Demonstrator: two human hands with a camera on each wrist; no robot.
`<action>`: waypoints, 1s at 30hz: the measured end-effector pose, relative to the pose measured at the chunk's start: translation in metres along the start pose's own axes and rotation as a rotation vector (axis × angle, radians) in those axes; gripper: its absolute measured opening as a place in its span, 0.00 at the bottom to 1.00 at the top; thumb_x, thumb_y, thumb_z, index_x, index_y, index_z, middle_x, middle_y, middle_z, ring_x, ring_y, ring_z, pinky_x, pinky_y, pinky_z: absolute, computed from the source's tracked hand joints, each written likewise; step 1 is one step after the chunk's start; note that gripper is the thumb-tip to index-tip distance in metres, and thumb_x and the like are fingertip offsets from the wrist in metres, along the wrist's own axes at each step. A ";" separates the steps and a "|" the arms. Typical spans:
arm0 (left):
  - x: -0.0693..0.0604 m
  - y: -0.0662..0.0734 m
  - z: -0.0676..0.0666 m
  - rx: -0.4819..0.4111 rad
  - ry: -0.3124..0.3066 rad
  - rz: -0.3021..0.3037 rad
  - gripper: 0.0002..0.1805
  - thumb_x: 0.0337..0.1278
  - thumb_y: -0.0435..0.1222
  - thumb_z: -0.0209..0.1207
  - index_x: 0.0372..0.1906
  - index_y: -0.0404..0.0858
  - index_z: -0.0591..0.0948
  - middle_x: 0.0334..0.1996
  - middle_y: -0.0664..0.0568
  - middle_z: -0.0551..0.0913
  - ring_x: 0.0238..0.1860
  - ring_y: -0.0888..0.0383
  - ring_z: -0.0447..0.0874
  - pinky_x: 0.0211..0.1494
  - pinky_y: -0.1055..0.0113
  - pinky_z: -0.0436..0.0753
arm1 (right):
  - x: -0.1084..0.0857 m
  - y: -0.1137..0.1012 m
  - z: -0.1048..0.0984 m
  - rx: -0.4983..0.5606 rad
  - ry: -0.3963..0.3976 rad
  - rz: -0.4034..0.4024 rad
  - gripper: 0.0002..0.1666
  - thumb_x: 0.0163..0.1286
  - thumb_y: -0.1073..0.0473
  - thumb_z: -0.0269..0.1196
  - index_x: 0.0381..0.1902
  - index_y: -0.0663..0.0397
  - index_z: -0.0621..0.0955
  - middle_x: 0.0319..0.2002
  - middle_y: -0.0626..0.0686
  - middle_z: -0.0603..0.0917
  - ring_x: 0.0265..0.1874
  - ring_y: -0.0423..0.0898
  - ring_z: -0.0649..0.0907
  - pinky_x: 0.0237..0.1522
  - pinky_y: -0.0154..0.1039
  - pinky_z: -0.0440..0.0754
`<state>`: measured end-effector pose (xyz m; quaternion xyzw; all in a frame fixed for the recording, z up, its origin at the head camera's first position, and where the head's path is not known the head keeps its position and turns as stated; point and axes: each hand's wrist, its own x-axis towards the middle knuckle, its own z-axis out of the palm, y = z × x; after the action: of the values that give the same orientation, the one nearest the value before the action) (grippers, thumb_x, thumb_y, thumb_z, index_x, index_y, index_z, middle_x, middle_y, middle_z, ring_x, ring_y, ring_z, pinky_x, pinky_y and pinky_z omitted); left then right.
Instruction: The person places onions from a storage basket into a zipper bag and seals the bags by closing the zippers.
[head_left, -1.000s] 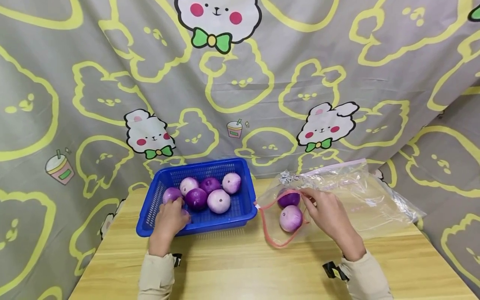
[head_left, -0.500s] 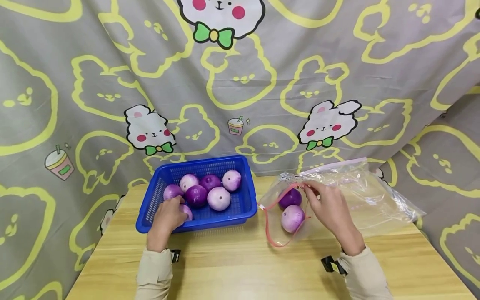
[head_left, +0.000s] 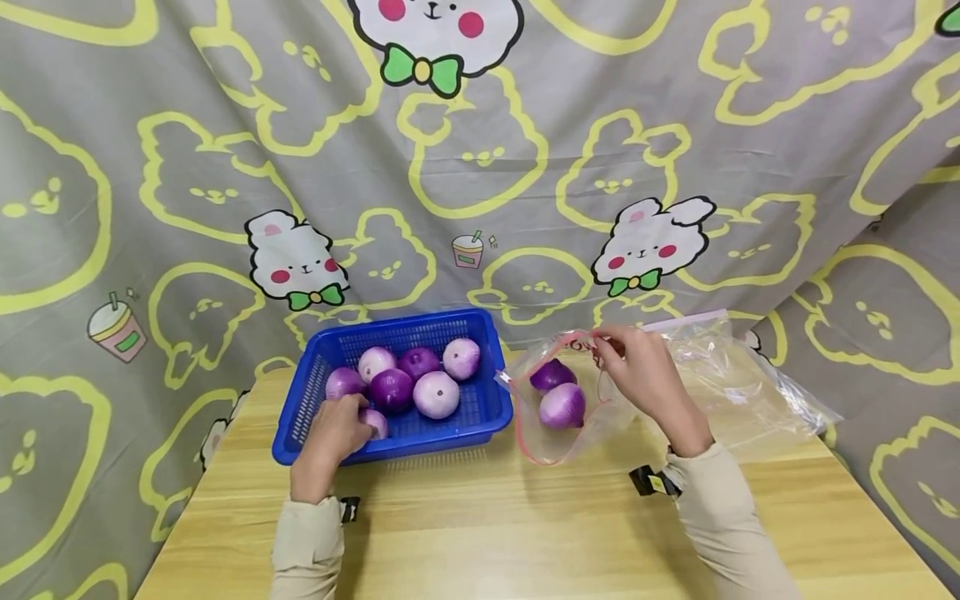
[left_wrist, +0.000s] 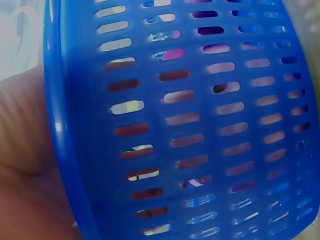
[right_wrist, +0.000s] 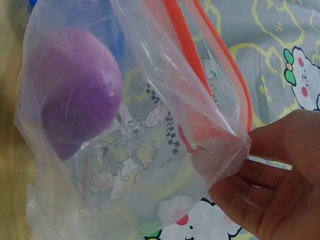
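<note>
In the head view the left hand (head_left: 330, 438) reaches over the near left wall of the blue basket (head_left: 489, 425), its fingers round a purple onion (head_left: 372, 423). Several more onions (head_left: 437, 395) lie in that basket. The left wrist view shows the basket's slotted wall (left_wrist: 200, 110) hiding most of the left hand (left_wrist: 25, 155). The right hand (head_left: 651, 379) pinches the edge of a clear bag (head_left: 600, 421) with a red zip strip. Two onions (head_left: 562, 406) are inside the bag. Up close, the right hand (right_wrist: 285, 185) holds the bag's rim (right_wrist: 240, 145) between thumb and fingers.
Another clear bag (head_left: 750, 383) with a pale pink strip lies flat on the wooden table (head_left: 480, 533), at the right. A grey patterned cloth (head_left: 495, 183) hangs behind the table.
The right hand has drawn the bag's rim up and slightly left, and the bag's mouth and two onions have shifted up and left. The left hand stays at the onion in the basket.
</note>
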<state>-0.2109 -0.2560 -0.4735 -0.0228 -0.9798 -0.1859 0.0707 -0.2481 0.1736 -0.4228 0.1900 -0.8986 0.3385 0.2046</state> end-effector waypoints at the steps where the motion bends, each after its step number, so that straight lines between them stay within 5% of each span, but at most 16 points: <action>1: -0.001 0.000 -0.001 0.007 -0.008 0.000 0.19 0.41 0.30 0.65 0.44 0.27 0.83 0.40 0.33 0.85 0.42 0.33 0.82 0.48 0.40 0.77 | 0.000 -0.001 0.001 0.003 -0.002 0.002 0.12 0.73 0.66 0.57 0.47 0.64 0.85 0.27 0.54 0.88 0.23 0.43 0.85 0.28 0.42 0.78; 5: -0.002 0.002 -0.005 0.008 0.017 0.000 0.17 0.45 0.31 0.67 0.44 0.29 0.84 0.40 0.35 0.86 0.40 0.36 0.83 0.46 0.41 0.78 | -0.001 -0.001 0.003 0.008 0.010 -0.001 0.11 0.72 0.67 0.58 0.46 0.64 0.86 0.27 0.54 0.88 0.23 0.44 0.85 0.25 0.38 0.75; 8: -0.003 0.008 -0.008 -0.008 0.099 0.032 0.19 0.50 0.33 0.70 0.47 0.29 0.84 0.42 0.34 0.85 0.40 0.36 0.84 0.45 0.41 0.79 | -0.004 0.000 0.003 0.013 0.008 -0.003 0.11 0.72 0.67 0.58 0.45 0.63 0.86 0.27 0.54 0.88 0.24 0.44 0.86 0.24 0.37 0.74; 15: -0.011 0.044 -0.025 -0.086 0.271 0.158 0.23 0.54 0.41 0.72 0.52 0.33 0.83 0.43 0.37 0.86 0.43 0.39 0.83 0.47 0.43 0.80 | -0.011 0.000 0.004 0.021 0.035 -0.022 0.10 0.73 0.65 0.58 0.43 0.60 0.86 0.27 0.52 0.88 0.25 0.44 0.87 0.25 0.37 0.79; 21: -0.023 0.080 -0.037 -0.218 0.304 0.311 0.25 0.54 0.42 0.72 0.54 0.34 0.83 0.49 0.43 0.86 0.49 0.47 0.85 0.52 0.51 0.82 | -0.013 -0.003 0.008 0.034 0.041 -0.010 0.09 0.72 0.65 0.59 0.43 0.60 0.86 0.28 0.54 0.88 0.27 0.47 0.88 0.24 0.37 0.78; 30: -0.045 0.122 -0.034 -0.280 0.377 0.545 0.26 0.51 0.39 0.74 0.56 0.36 0.81 0.52 0.47 0.85 0.56 0.53 0.82 0.60 0.59 0.79 | -0.019 -0.005 0.006 0.030 0.040 0.016 0.10 0.72 0.65 0.60 0.45 0.62 0.86 0.29 0.54 0.88 0.28 0.48 0.87 0.24 0.36 0.77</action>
<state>-0.1538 -0.1554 -0.4045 -0.2581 -0.8724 -0.2934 0.2936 -0.2308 0.1699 -0.4333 0.1790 -0.8907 0.3573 0.2168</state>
